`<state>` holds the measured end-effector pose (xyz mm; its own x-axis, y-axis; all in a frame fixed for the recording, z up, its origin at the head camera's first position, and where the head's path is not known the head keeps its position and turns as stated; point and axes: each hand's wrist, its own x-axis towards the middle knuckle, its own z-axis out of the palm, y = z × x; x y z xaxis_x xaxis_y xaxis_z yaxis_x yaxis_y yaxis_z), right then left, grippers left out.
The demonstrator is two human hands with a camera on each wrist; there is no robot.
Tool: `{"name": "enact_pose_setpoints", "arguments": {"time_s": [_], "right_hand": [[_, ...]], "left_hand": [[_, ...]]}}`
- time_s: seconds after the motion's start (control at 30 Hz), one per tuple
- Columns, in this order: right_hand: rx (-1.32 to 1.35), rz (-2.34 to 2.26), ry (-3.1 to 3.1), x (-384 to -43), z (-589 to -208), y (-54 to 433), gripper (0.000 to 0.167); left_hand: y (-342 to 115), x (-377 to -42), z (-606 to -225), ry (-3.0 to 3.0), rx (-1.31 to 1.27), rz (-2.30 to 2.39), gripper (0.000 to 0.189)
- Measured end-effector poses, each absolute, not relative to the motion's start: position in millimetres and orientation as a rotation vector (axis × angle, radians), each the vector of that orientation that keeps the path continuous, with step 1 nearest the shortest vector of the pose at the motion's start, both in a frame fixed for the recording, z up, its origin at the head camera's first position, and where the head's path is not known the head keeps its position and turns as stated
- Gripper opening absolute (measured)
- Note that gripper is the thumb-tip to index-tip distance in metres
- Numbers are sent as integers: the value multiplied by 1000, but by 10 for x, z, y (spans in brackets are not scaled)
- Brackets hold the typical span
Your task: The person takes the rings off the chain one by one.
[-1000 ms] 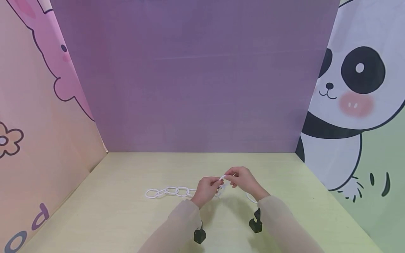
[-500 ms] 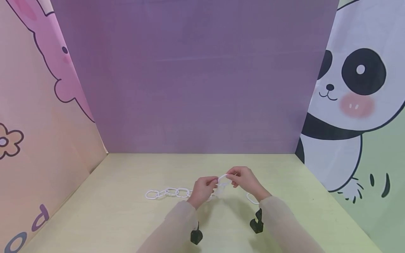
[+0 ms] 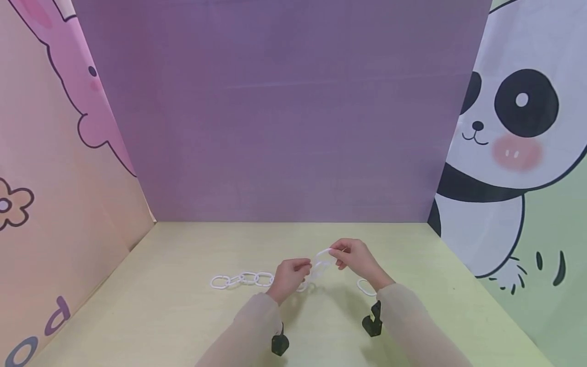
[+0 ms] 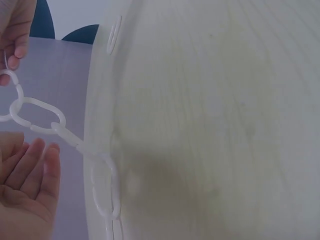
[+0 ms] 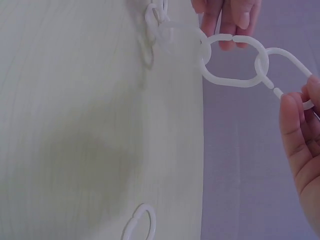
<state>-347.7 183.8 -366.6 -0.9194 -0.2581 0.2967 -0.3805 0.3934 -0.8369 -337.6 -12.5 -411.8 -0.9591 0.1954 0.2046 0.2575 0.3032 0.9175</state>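
A chain of white plastic links [image 3: 247, 282] lies on the table with its right part lifted. My right hand [image 3: 357, 257] pinches the end link [image 5: 294, 59] between thumb and fingers, and several joined links slope down from it to the tabletop. Small gaps show in the links. My left hand [image 3: 288, 278] is beside the raised part, its fingers loosely bent and apart from the link [image 4: 42, 102] above them in the left wrist view. One loose white link [image 3: 361, 290] lies on the table near the right wrist, partly hidden by the sleeve in the head view.
The pale wooden table [image 3: 183, 326] meets a purple panel [image 3: 293, 127] at the back. Side walls carry cartoon pictures, with a panda [image 3: 495, 178] on the right. Small black devices [image 3: 280, 344] hang at both wrists.
My left hand has let go of the chain and drawn back left. My right hand has moved slightly right and up with the end link, and more of the raised links show between the hands.
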Motion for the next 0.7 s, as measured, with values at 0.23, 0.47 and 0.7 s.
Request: {"name": "enact_pose_setpoints", "arguments": {"time_s": [0.23, 0.47, 0.7], "right_hand": [[540, 1600, -2508, -3501, -3661, 1846, 17], [498, 1659, -2492, -3513, -3650, 1847, 16], [466, 1732, -2479, -3503, -3630, 1846, 20]], "left_hand": [[-116, -3385, -4163, -2499, -450, -1863, 33], [-99, -3403, -4174, -2496, -456, -1878, 33], [-95, -3437, -4200, -2505, -440, -1836, 27]]}}
